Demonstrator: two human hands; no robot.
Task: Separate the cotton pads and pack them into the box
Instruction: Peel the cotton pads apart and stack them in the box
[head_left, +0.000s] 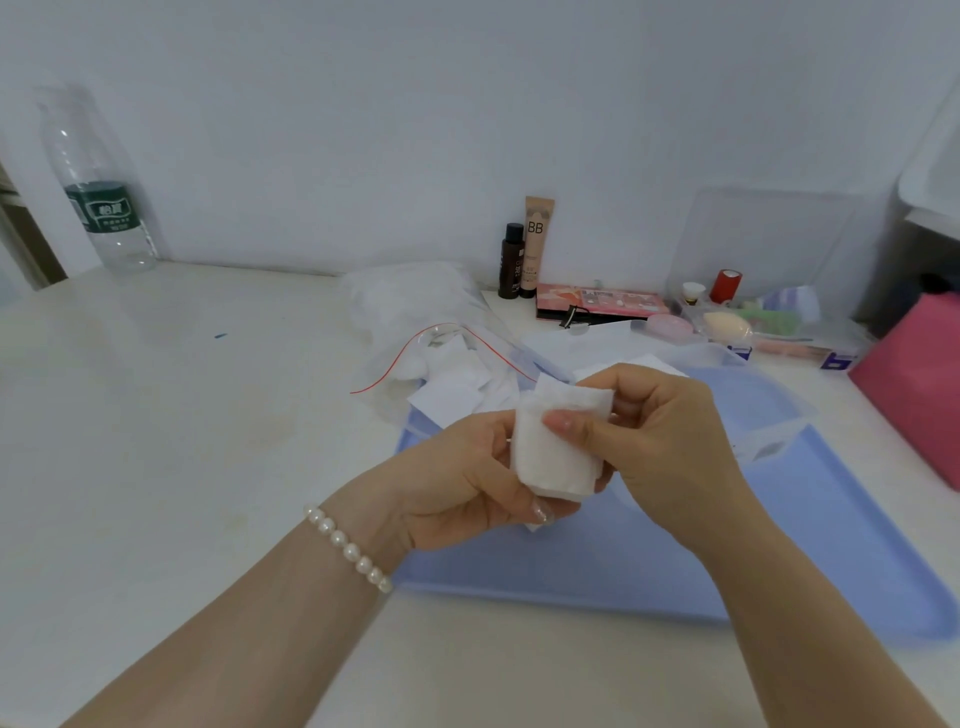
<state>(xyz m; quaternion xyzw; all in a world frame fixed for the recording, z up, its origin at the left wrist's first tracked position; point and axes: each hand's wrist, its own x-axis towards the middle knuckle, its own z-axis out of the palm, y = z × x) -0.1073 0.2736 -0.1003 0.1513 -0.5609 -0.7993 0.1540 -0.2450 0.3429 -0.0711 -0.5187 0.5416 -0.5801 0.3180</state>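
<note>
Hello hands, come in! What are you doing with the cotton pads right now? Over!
Both hands pinching one stack of cotton pads, over the blue tray. Clear box behind, open. Nothing blocking.

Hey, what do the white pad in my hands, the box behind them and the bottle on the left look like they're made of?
Pad: soft cotton by the look, matte and fuzzy, with a bent top edge.
Box: probably thin clear plastic, since the blue tray shows through its walls.
Bottle: clear glossy plastic, apparently, with bright highlights and a green label.
</note>
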